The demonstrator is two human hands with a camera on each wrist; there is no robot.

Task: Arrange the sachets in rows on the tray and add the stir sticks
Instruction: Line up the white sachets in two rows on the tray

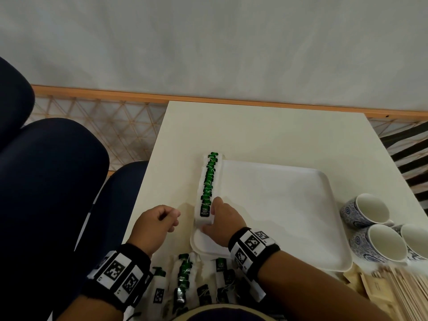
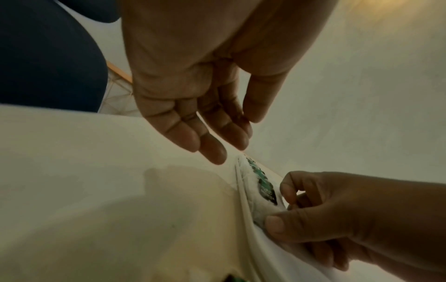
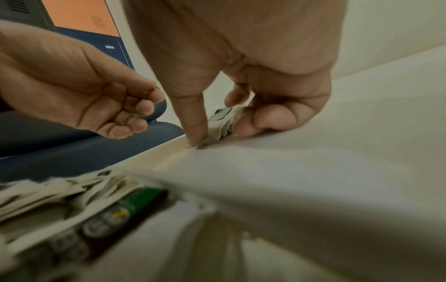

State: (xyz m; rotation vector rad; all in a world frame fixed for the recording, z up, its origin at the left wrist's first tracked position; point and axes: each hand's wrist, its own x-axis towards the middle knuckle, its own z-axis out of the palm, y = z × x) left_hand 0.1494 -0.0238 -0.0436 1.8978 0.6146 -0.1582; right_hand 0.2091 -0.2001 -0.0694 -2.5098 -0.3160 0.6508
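A row of white sachets with green labels (image 1: 209, 179) lies along the left edge of the white tray (image 1: 289, 205). My right hand (image 1: 214, 215) pinches the nearest sachet (image 1: 205, 210) at the row's near end. The wrist views show the thumb and curled fingers of the right hand (image 3: 217, 131) on either side of that sachet (image 3: 220, 124), at the tray's rim (image 2: 243, 200). My left hand (image 1: 172, 220) hovers just left of the tray, loosely curled and holding nothing. More loose sachets (image 1: 185, 272) lie near the table's front edge. Wooden stir sticks (image 1: 403, 290) lie at the bottom right.
Three blue-patterned cups (image 1: 368, 212) stand right of the tray. Navy chairs (image 1: 46, 181) sit left of the white table (image 1: 254, 130). A wall runs behind the table. Most of the tray's surface is bare.
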